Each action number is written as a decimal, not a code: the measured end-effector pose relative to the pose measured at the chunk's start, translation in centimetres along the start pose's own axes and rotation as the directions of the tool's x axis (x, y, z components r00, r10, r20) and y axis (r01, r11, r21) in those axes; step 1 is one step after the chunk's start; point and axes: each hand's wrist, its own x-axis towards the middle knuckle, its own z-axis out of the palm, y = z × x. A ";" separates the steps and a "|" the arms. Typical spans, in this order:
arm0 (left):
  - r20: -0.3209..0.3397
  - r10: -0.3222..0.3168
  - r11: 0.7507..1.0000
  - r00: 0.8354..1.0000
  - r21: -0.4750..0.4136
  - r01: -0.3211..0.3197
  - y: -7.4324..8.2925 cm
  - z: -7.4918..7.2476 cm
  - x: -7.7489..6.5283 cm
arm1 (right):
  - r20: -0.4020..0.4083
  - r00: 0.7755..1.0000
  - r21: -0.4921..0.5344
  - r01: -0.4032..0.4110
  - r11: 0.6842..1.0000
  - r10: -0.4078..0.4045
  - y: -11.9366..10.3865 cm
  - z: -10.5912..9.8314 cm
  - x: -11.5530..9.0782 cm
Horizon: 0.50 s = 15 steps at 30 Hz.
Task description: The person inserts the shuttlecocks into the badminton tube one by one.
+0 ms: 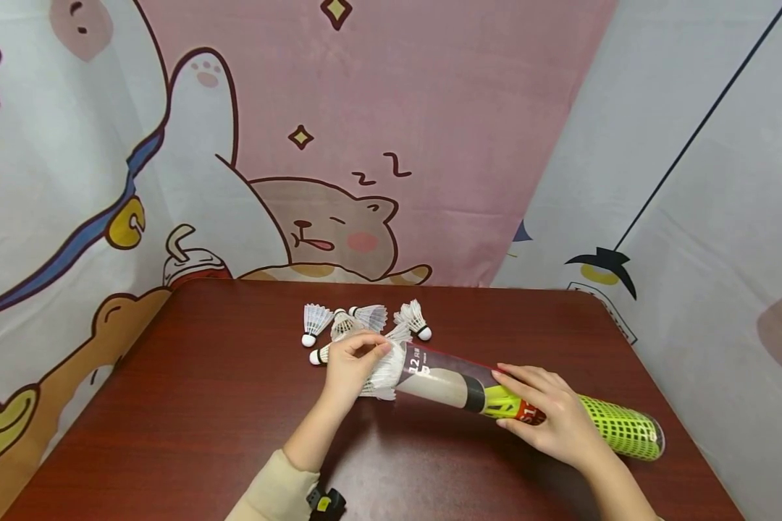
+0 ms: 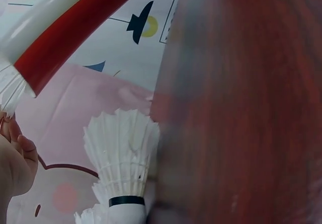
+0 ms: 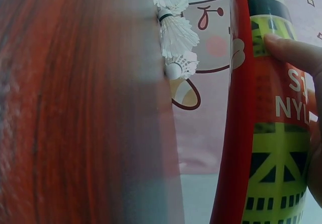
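Observation:
My right hand (image 1: 557,416) grips a clear shuttlecock tube (image 1: 615,430), fingers on one side and thumb on the other. The tube slants over the table, its mouth toward my left hand (image 1: 355,362). Yellow nylon shuttlecocks (image 3: 276,168) show through its wall, with a black-banded pale section nearer the mouth. At that mouth, the thumb and fingers of my left hand pinch the white feathers (image 2: 12,90) of a shuttlecock; its head is hidden inside the tube. A red strip (image 2: 65,38) runs along the tube.
Several white shuttlecocks lie loose on the brown table (image 1: 202,405), among them one at the left (image 1: 316,318) and one at the right (image 1: 413,318). A cartoon-printed cloth (image 1: 463,145) hangs behind. A black device (image 1: 326,503) sits near my left sleeve.

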 end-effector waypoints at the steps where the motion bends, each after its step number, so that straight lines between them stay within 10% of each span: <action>1: 0.007 0.001 1.000 1.000 -0.002 -0.001 -0.1 0.1 -0.1 | -0.005 1.000 0.001 0.008 1.000 -0.008 0.0 0.0 0.0; 15: 0.123 0.029 0.997 0.992 -0.069 -0.021 -0.2 0.3 -0.4 | 0.023 1.000 0.008 -0.009 1.000 0.009 0.0 0.1 0.0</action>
